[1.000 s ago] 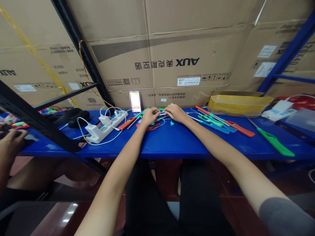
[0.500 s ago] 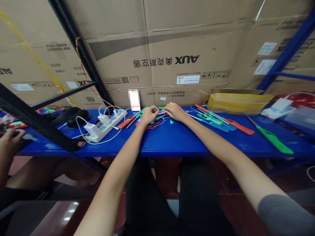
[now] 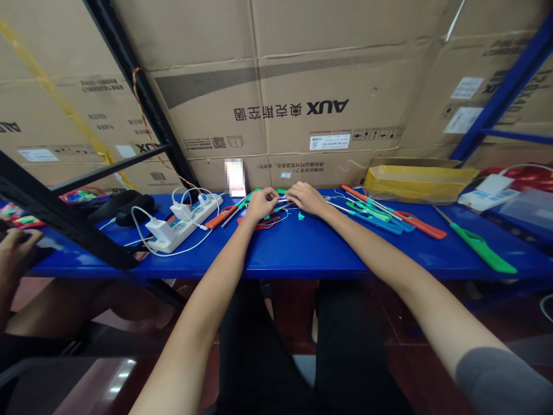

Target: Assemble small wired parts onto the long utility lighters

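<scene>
My left hand (image 3: 262, 204) and my right hand (image 3: 306, 197) are close together over a pile of small parts at the back of the blue table (image 3: 298, 248). The fingers of the left hand are pinched, but what lies between them is too small to name. My right hand is bent with its fingertips low among thin metal rods; its grip is hidden by the hand itself. Red pieces (image 3: 265, 222) lie under the left hand, and a small green piece (image 3: 301, 215) is below the right. An orange lighter (image 3: 222, 215) with a long stem lies left of my hands.
Orange, blue and green long lighters lie to the right, one green lighter (image 3: 481, 246) apart from the others. Behind them sits a yellow-taped box (image 3: 421, 183). A lit phone (image 3: 235, 177) leans on the cardboard. At left are a power strip (image 3: 185, 226) and another person's hand (image 3: 16, 245).
Both hands stay over the same spot, with only slight finger movement. The view has shifted a little.
</scene>
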Available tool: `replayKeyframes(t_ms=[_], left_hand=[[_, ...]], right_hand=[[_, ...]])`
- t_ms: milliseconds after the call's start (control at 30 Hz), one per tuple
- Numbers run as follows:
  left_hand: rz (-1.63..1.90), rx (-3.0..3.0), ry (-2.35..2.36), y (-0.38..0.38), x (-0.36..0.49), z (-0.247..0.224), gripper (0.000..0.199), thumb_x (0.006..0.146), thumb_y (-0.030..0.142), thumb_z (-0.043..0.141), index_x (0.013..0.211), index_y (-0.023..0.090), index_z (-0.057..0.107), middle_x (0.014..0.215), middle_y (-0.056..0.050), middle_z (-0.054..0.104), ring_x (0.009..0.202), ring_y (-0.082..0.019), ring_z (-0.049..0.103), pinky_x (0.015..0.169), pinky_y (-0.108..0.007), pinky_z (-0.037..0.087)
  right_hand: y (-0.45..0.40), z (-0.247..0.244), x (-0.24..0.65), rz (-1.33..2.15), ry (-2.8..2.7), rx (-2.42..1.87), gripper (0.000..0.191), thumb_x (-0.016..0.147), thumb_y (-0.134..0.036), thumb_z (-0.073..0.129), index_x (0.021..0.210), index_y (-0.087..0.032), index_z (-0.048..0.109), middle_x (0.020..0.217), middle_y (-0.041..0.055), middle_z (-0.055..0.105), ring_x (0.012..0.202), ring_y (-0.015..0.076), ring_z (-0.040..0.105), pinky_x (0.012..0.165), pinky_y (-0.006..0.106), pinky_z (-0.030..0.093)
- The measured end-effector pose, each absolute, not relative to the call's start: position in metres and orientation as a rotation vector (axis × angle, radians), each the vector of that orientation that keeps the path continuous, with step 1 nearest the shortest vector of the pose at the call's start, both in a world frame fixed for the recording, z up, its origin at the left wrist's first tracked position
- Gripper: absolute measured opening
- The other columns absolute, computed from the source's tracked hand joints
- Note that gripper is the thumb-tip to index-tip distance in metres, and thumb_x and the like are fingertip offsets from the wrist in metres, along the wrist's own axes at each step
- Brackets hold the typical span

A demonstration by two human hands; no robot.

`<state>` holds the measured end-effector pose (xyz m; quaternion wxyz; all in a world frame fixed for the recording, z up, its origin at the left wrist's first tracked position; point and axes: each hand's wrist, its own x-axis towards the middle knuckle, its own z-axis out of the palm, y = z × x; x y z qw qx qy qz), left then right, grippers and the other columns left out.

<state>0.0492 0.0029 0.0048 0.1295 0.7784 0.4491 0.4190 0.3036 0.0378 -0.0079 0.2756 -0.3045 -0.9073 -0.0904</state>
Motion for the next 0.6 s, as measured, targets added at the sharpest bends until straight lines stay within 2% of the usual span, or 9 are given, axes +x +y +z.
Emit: replayKeyframes(t_ms=[600], left_hand=[[1.193, 2.271, 1.291, 0.0045, 0.0488, 0.0040, 0.007, 0.090, 0.020, 0.072, 0.086, 0.022, 0.079, 0.085, -0.004, 0.084, 0.080, -0.022, 0.075, 0.080, -0.031, 0.060]], right_hand=[[0.0361, -0.0074, 0.3022, -0.222, -2.440, -0.824, 0.028, 0.121, -0.033, 0.058, 0.125, -0.023, 0.084, 0.116, 0.0140, 0.080, 0.112, 0.0332, 0.062, 0.103, 0.047, 0.049]])
